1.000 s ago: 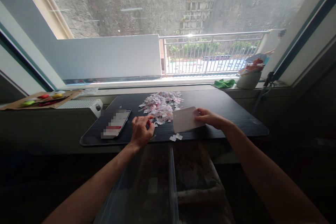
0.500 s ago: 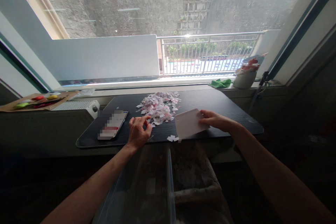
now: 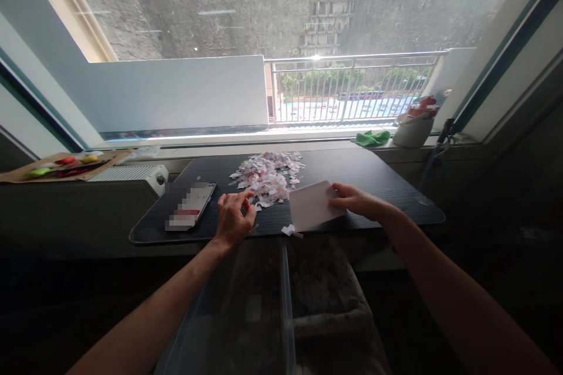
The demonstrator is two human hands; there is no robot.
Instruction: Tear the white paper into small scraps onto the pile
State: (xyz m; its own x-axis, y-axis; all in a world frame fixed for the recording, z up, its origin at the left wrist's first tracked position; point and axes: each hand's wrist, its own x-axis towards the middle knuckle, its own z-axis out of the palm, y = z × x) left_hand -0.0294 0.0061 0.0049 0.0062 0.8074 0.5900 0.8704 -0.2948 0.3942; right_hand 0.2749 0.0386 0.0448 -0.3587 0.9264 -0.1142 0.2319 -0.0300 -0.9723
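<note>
Clock reference: centred on the paper pile (image 3: pixel 266 179), which lay on the table; 12 o'clock pointed to the window.
Phone: flat at 8 o'clock (image 3: pixel 191 206), partly pixelated; the left hand stood between it and the near side of the pile.
Loose scraps: at 5 o'clock (image 3: pixel 288 229), on the near table edge, just beside the lower corner of the white card.
White card: at 4 o'clock (image 3: pixel 311 206), held tilted, near the pile's right flank.
Right hand: between 3 and 4 o'clock (image 3: pixel 355 200), gripping the card by its far right corner.
Left hand: at 7 o'clock (image 3: pixel 234 217), fingers curled, thumb and forefinger narrowly spaced; whether a scrap sat between them could not be told.
Sill items: green cloth (image 3: pixel 372 139) and white pot (image 3: pixel 413 130), side by side at 2 o'clock.
Side unit: white grille (image 3: pixel 129 174) at 9 o'clock; beyond it, a brown sheet (image 3: pixel 13 177) bearing small coloured objects (image 3: pixel 65 160).
Table: black, wood-grained, round-cornered (image 3: pixel 347 165).
Below table: clear panel (image 3: pixel 237 316) at 6 o'clock, dark lined container (image 3: pixel 332 323) at 5 o'clock.
Room: dim, lit through the window; outside, a pale low wall (image 3: pixel 176 94) at 11 o'clock and a metal railing (image 3: pixel 354 57) at 1 o'clock.
</note>
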